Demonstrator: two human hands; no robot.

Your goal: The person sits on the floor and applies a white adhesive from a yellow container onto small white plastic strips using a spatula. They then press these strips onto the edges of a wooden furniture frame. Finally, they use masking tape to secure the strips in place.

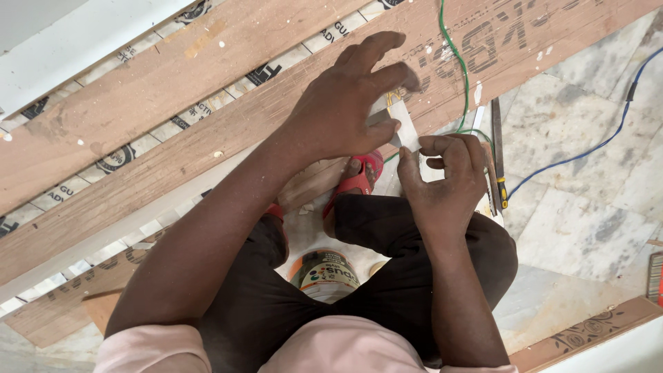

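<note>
My left hand pinches the upper end of a small white strip between thumb and fingers, over a long wooden plank. Just below and to the right, my right hand is curled, with its thumb and forefinger closed on the strip's lower end. Both hands hover above my crouched knees in dark trousers. A foot in a red sandal rests on the floor under the hands. What the strip is made of I cannot tell.
Several wooden planks run diagonally over the marble floor. A green wire and a blue cable cross the floor. A hand saw lies beside my right hand. A round tin sits between my legs.
</note>
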